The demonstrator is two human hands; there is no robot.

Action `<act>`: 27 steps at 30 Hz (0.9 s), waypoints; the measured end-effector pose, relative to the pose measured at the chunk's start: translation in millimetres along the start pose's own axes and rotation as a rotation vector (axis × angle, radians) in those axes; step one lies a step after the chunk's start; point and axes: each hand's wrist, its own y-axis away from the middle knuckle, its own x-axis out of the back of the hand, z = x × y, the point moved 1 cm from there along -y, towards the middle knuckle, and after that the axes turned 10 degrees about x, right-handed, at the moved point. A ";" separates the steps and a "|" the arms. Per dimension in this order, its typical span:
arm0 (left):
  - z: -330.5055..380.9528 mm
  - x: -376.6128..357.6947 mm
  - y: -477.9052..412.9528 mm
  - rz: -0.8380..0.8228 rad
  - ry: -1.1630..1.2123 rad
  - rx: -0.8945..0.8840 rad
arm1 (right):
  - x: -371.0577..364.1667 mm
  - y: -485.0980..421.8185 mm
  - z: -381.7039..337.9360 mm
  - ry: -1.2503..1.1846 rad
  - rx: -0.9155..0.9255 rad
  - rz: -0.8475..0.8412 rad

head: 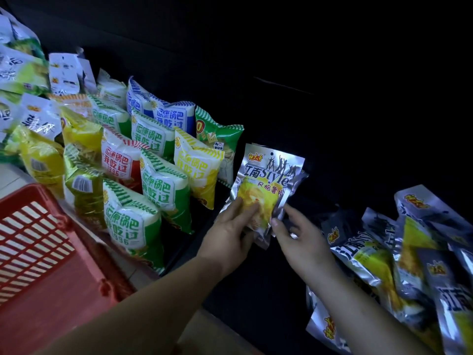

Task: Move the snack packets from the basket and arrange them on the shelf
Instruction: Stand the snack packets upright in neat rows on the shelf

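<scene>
The shelf (245,303) was a dark, nearly black surface running from lower left to upper right, and the space behind and above it was so dim that nothing of the room could be made out; a strip of pale floor (10,180) showed only at the left edge; a red plastic basket (30,194) with slatted walls stood at the lower left, just beside the shelf's front edge; on the left part of the shelf stood rows of puffy bags (153,155), white with green, red, blue or yellow printing, upright and packed close together; on the right lay a loose heap of silver packets (399,257), overlapping and tilted; between the rows and the heap, a silver packet (266,180) was held upright over the dark shelf, just beside the yellow-printed bag at the end of the rows; it was shiny foil, with a red and yellow logo at the top, dark dancing figures, large dark lettering and a yellow picture of crisps below; the left hand (230,234) gripped its lower left part, fingers curled onto the front; the right hand (302,239) pinched its lower right edge between thumb and fingers.
</scene>
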 end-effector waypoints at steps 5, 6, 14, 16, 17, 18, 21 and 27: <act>-5.5 -0.4 11.9 0.075 -0.080 -0.091 | 0.1 5.1 -4.5 -0.017 0.011 0.010; -5.0 -0.5 12.5 0.090 -0.096 -0.112 | 0.4 6.0 -5.7 -0.016 0.016 0.007; 9.8 13.4 24.0 0.201 -0.065 -0.126 | 15.3 11.7 -21.0 0.021 0.065 0.027; 27.1 17.0 27.8 0.198 0.031 -0.088 | 27.6 18.1 -30.5 0.049 0.079 0.024; 38.4 17.6 30.6 0.156 0.114 -0.048 | 36.4 22.1 -34.8 0.067 0.093 0.033; 49.9 16.0 33.3 0.093 0.204 -0.007 | 46.9 26.3 -37.6 0.091 0.116 0.055; 82.2 3.5 41.0 -0.122 0.451 0.111 | 77.1 38.4 -39.1 0.183 0.171 0.119; 128.6 -7.1 47.2 -0.458 0.806 0.497 | 96.8 37.5 -40.3 0.129 0.153 0.200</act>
